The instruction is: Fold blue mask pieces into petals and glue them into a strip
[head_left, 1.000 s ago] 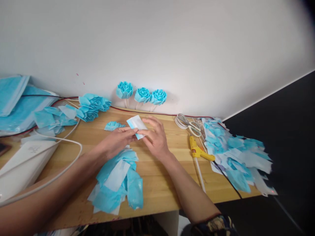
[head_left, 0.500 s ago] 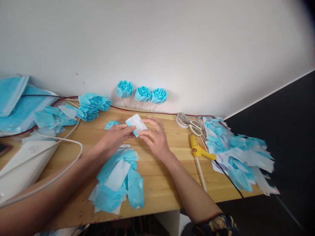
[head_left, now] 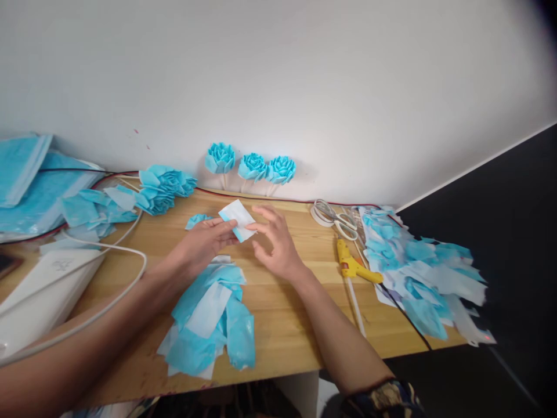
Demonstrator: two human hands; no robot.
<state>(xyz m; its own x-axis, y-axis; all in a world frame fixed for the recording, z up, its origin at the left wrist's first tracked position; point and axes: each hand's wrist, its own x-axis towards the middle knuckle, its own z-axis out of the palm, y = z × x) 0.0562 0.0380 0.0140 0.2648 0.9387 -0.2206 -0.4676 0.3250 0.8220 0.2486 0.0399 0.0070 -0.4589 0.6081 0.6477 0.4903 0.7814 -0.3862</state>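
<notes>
Between thumb and fingers, my left hand [head_left: 213, 237] pinches a small white-and-blue fabric piece [head_left: 238, 217], white side up with a blue strip along its left edge. My right hand [head_left: 275, 244] is just right of it, thumb and fingers apart, a fingertip at or very near the piece's right edge. A pile of blue and white fabric pieces [head_left: 204, 331] lies on the table below my hands. Behind my left hand sits a small blue folded piece [head_left: 198, 220], partly hidden. Three blue fabric flowers on sticks [head_left: 252, 167] lean against the wall.
To the right lie scissors [head_left: 346, 225], a tape roll [head_left: 321, 213], a yellow glue gun [head_left: 348, 261] and a heap of fabric scraps [head_left: 426, 267]. At left are more blue flowers [head_left: 161, 186], blue packets [head_left: 26, 168], a white box [head_left: 56, 278] and a white cable [head_left: 141, 261].
My right thumb and fingers have come off the fabric piece's right side and spread apart. The piece has shifted slightly left in my left hand.
</notes>
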